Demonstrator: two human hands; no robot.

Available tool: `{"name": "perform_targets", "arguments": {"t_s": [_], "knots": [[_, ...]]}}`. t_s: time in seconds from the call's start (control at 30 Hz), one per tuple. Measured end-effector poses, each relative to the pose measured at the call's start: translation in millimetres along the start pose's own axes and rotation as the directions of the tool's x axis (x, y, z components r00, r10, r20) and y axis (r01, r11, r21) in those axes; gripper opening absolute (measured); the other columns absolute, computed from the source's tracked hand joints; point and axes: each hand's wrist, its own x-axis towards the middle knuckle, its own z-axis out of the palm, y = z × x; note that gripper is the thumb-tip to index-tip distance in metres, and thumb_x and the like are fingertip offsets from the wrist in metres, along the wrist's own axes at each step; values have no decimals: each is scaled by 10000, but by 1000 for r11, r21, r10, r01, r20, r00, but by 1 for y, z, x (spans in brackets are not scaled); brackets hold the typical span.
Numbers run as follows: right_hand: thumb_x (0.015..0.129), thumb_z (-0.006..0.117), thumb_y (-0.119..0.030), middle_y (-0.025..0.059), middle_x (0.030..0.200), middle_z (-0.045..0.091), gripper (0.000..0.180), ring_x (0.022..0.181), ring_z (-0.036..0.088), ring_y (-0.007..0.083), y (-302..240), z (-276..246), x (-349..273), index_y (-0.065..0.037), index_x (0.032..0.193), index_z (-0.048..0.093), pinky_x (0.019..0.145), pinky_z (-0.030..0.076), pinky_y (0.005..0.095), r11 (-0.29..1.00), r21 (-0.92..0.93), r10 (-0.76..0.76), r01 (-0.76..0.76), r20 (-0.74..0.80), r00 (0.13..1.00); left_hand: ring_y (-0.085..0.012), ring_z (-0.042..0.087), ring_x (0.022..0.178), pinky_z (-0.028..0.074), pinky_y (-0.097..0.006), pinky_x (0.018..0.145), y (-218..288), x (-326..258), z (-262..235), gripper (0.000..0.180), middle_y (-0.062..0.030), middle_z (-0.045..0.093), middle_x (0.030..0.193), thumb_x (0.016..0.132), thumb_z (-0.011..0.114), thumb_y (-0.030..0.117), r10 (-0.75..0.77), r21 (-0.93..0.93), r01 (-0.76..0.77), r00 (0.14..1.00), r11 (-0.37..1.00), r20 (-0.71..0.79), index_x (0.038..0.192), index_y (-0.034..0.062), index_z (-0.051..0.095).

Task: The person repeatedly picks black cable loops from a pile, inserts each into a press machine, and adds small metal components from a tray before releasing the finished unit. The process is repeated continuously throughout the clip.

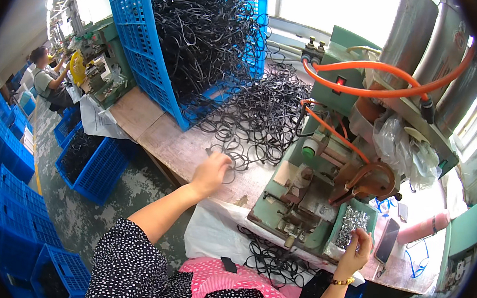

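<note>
My left hand (211, 173) reaches out over the wooden bench (176, 146) and closes its fingers on black cord loops (247, 120) at the near edge of a spread pile. My right hand (354, 256) is at the green tray of small silver metal parts (354, 222), fingertips pinched at its front edge; whether it holds a part is too small to tell. Between the hands stands a green bench press machine (305, 200). More black loops (271, 259) lie on a white sheet over my lap.
A tipped blue plastic crate (144, 49) spills black loops onto the bench. Orange hoses (380, 80) run over the machine. A dark phone (386, 241) lies right of the tray. Blue crates (90, 167) stand on the floor at left. Another person (48, 80) works far left.
</note>
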Motion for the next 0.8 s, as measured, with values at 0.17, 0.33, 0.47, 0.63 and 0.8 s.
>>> {"name": "perform_targets", "arguments": {"t_s": [0.17, 0.33, 0.47, 0.63, 0.8], "knots": [[853, 619, 34, 98, 832, 639, 72, 800, 616, 277, -11, 2, 6, -23, 888, 645, 1054, 425, 495, 998, -27, -62, 61, -35, 997, -367, 596, 983, 505, -435, 814, -11, 17, -3, 235, -153, 607, 1037, 834, 584, 64, 289, 350, -305, 952, 885, 100, 1061, 94, 638], [800, 634, 35, 133, 830, 642, 130, 826, 629, 344, -12, -3, 7, -45, 900, 655, 1028, 438, 517, 998, -61, -29, 24, -86, 996, -356, 578, 808, 467, -462, 674, -31, 48, 0, 37, -142, 546, 813, 773, 584, 82, 359, 384, -411, 911, 827, 202, 803, 93, 602], [819, 649, 19, 100, 839, 658, 128, 838, 641, 306, -11, -6, 9, -63, 913, 682, 1010, 451, 518, 998, 41, -37, 41, -91, 995, -325, 595, 958, 511, -433, 748, -36, 58, -12, 302, -97, 582, 955, 725, 629, -34, 193, 312, -271, 947, 911, 258, 932, 161, 729], [824, 655, 31, 89, 858, 664, 127, 874, 638, 307, -10, -7, 10, -62, 909, 675, 1014, 447, 495, 997, 50, -48, 53, -93, 994, -323, 624, 905, 514, -377, 761, -22, 64, -30, 369, -120, 611, 972, 739, 589, -97, 252, 94, -276, 944, 957, 214, 1010, 116, 720], [789, 635, 58, 110, 866, 650, 167, 905, 618, 330, -9, -6, 9, -52, 913, 652, 1012, 439, 494, 998, 29, -49, 52, -95, 994, -184, 594, 743, 498, -289, 747, -4, 70, -27, 375, -95, 657, 930, 802, 508, -72, 212, -135, -223, 973, 966, -89, 1123, 31, 672]]}}
